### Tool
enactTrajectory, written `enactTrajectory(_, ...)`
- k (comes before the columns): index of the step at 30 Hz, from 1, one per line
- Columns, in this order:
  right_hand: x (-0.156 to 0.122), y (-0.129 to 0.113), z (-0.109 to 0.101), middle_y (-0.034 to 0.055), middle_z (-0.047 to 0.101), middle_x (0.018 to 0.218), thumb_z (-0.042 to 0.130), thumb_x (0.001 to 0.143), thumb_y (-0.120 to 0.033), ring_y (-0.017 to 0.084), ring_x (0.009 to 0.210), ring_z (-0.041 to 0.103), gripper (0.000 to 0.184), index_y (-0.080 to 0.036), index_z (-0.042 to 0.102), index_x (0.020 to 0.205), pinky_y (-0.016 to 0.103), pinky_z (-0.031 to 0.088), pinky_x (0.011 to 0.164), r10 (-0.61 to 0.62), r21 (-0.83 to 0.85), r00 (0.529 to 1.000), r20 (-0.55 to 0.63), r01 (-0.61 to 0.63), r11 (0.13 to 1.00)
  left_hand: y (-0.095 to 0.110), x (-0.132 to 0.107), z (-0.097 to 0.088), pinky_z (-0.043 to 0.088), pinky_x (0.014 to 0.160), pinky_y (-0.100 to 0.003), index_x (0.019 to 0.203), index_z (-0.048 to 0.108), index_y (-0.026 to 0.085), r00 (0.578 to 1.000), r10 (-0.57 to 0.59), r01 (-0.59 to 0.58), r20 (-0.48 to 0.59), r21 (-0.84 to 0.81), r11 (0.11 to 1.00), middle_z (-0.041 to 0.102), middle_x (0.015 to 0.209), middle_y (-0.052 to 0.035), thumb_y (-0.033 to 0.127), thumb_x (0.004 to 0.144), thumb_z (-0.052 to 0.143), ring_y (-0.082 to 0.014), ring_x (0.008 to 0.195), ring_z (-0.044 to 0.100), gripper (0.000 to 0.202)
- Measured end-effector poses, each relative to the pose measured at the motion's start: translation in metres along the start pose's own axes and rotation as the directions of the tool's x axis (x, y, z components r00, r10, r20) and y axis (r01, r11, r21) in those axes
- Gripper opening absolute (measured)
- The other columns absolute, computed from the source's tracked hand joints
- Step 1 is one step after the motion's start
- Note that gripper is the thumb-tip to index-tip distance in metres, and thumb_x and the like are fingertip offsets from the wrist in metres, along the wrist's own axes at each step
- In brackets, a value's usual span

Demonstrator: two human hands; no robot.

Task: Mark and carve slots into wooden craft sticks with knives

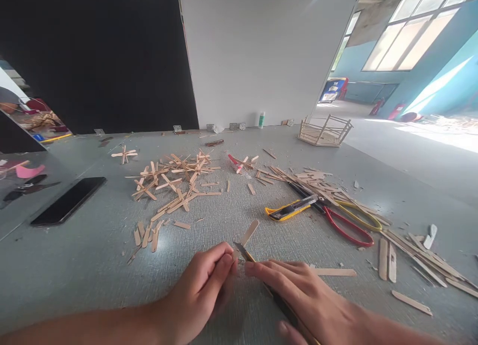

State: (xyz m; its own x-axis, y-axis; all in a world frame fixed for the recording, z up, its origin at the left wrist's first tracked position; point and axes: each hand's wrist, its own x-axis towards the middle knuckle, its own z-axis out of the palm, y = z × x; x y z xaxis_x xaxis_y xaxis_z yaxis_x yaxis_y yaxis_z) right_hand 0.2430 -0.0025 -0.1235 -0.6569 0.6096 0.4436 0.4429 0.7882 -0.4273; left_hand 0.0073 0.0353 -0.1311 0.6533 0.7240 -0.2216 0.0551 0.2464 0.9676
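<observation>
At the near middle of the table, my left hand [211,280] pinches the lower end of a wooden craft stick [249,232], whose rounded tip points up and away. My right hand [298,290] is closed on a utility knife [284,307], index finger laid along its front part. The knife's blade touches or lies very close to the stick, just beside my left fingertips. Part of the stick is hidden behind those fingers. A second loose craft stick [336,272] lies just beyond my right hand.
Joined craft-stick pieces [182,171] are heaped left of centre. A yellow utility knife [287,210] and red-and-yellow-handled scissors [347,223] lie at right among loose sticks. A phone [69,200] is at left. A stick frame [324,131] and a small bottle [262,119] stand at the back.
</observation>
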Motion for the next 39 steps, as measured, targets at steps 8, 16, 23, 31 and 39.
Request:
enactTrajectory(8,0.001,-0.001,-0.004,0.0108,0.072,0.092,0.037,0.102,-0.025,0.021,0.077,0.073,0.043,-0.013,0.037,0.144,0.028,0.059,0.067,0.006,0.019,1.0,-0.003,-0.006,1.0,-0.004,0.0,0.0,0.022,0.047,-0.023,0.083,0.04,0.024,1.0,-0.017,0.016,-0.02,-0.045,0.999,0.033,0.066,0.0083,0.067,0.104,0.045,-0.0085,0.051,0.031,0.048)
enactTrajectory(16,0.001,-0.001,-0.004,0.011,0.071,0.092,0.036,0.103,-0.027,0.021,0.079,0.073,0.043,-0.012,0.04,0.143,0.028,0.059,0.068,0.019,0.078,1.0,0.019,-0.02,0.997,-0.008,-0.001,-0.002,0.021,0.048,-0.024,0.085,0.043,0.023,0.999,-0.012,0.012,-0.039,-0.012,1.0,0.035,0.068,0.0075,0.063,0.106,0.044,-0.0089,0.053,0.027,0.045)
enactTrajectory(23,0.003,-0.002,-0.006,0.0105,0.072,0.094,0.039,0.098,-0.023,0.022,0.084,0.074,0.045,-0.012,0.042,0.141,0.028,0.059,0.071,0.038,0.116,0.998,0.043,-0.042,0.992,-0.009,0.001,-0.002,0.023,0.048,-0.024,0.087,0.044,0.023,0.999,-0.001,-0.001,-0.04,-0.033,0.999,0.036,0.067,0.0078,0.062,0.106,0.043,-0.0081,0.051,0.028,0.043)
enactTrajectory(31,0.006,-0.001,-0.009,0.0145,0.072,0.108,0.037,0.097,-0.028,0.023,0.094,0.074,0.049,-0.013,0.04,0.144,0.03,0.06,0.08,0.012,0.16,0.999,0.048,-0.019,0.987,-0.006,0.0,-0.002,0.024,0.046,-0.021,0.086,0.044,0.024,0.999,-0.012,0.01,-0.039,-0.042,0.999,0.036,0.065,0.0081,0.068,0.102,0.046,-0.0082,0.049,0.029,0.048)
enactTrajectory(39,-0.001,-0.002,-0.014,0.0122,0.071,0.099,0.032,0.105,-0.032,0.021,0.088,0.073,0.039,-0.013,0.048,0.135,0.03,0.059,0.077,0.081,0.196,0.996,0.044,-0.088,0.977,-0.009,-0.001,-0.001,0.024,0.044,-0.021,0.083,0.05,0.023,0.994,-0.012,0.006,-0.106,-0.06,0.998,0.038,0.066,0.006,0.079,0.092,0.051,-0.0096,0.051,0.03,0.057)
